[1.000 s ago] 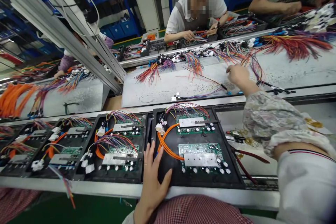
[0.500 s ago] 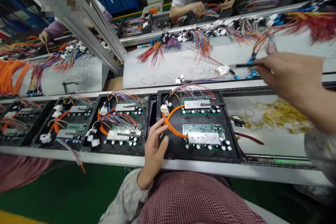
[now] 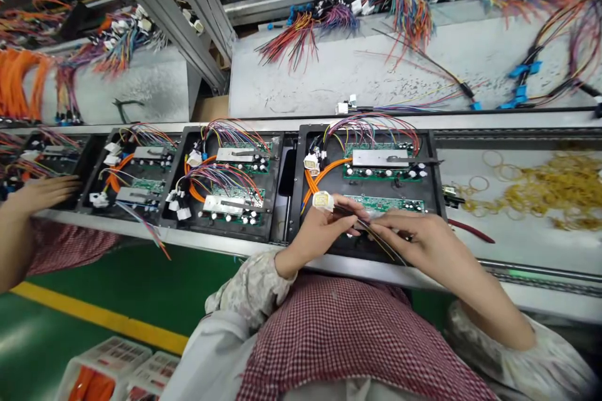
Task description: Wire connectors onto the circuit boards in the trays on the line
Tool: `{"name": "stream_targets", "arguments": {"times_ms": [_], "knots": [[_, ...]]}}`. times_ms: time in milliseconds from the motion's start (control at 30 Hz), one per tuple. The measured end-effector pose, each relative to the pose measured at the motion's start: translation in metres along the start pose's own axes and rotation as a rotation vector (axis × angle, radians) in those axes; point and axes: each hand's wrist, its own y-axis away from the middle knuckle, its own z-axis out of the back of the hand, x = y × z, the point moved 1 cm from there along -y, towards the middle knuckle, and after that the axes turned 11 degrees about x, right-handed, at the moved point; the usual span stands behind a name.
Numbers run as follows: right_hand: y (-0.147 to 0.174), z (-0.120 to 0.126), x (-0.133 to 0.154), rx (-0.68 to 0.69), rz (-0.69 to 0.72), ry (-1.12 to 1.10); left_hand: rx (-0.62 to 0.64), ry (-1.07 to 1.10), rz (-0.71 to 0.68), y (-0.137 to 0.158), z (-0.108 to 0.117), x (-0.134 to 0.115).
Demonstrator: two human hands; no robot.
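Observation:
My left hand (image 3: 322,232) is closed on a wire harness, whose white connector (image 3: 323,201) sticks up past the fingers. The thin dark and yellow wires (image 3: 383,244) of this harness run across to my right hand (image 3: 416,232), which pinches them between the fingertips. Both hands are over the front of a black tray (image 3: 371,187). In it, an upper circuit board (image 3: 380,158) with a metal plate is wired up with coloured leads and orange cables (image 3: 332,170). The lower circuit board (image 3: 383,203) is partly hidden by my hands.
More black trays with wired boards (image 3: 232,203) stand to the left, where another person's hand (image 3: 47,191) reaches in. Yellow rubber bands (image 3: 559,191) lie on the right. Harness bundles (image 3: 409,9) lie along the metal shelf (image 3: 301,91) behind. White baskets (image 3: 110,357) stand on the floor.
My right hand has come down from the shelf with the harness to the front of the tray. My left hand, earlier spread at the tray's left edge, now grips the harness too. Another person's hand has appeared at left.

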Motion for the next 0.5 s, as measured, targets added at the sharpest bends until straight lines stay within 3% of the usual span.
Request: {"name": "stream_targets", "arguments": {"times_ms": [300,433,500], "knots": [[-0.008,0.000,0.003,0.048,0.083,0.226,-0.083,-0.126,0.037,0.004,0.033,-0.016],[-0.016,-0.002,-0.001,-0.266,-0.075,0.426,-0.151,-0.159,-0.038,0.009,0.038,-0.022],[-0.022,-0.008,-0.006,-0.344,-0.111,0.437,-0.129,-0.099,-0.036,0.012,0.039,-0.023]]}}
